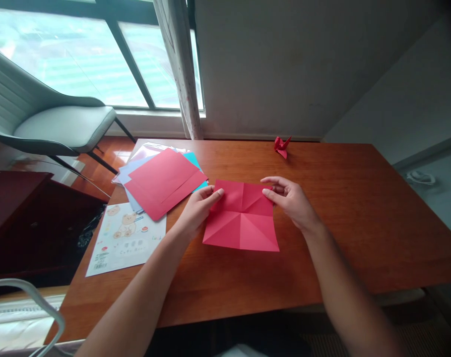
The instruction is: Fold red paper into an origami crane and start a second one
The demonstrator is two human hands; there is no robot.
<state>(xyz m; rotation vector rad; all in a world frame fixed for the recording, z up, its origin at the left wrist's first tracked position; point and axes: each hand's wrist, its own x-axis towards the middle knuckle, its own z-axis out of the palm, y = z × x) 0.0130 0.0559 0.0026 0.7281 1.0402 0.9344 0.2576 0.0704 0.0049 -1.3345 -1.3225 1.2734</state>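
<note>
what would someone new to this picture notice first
Probably the creased red paper mid-view, pinched near its far corners by the left hand and right hand. Next, perhaps, the small folded red figure near the far edge of the wooden table, then the pile of coloured sheets at the table's left side.

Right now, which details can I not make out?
In the head view:
Creased red paper: underside turned away from view.
Left hand: some fingers hidden beneath that paper.
Teal sheet: mostly covered by red sheets.
Bear-printed sheet: smallest print too tiny.
Pale chair: cut off by left edge.
</note>
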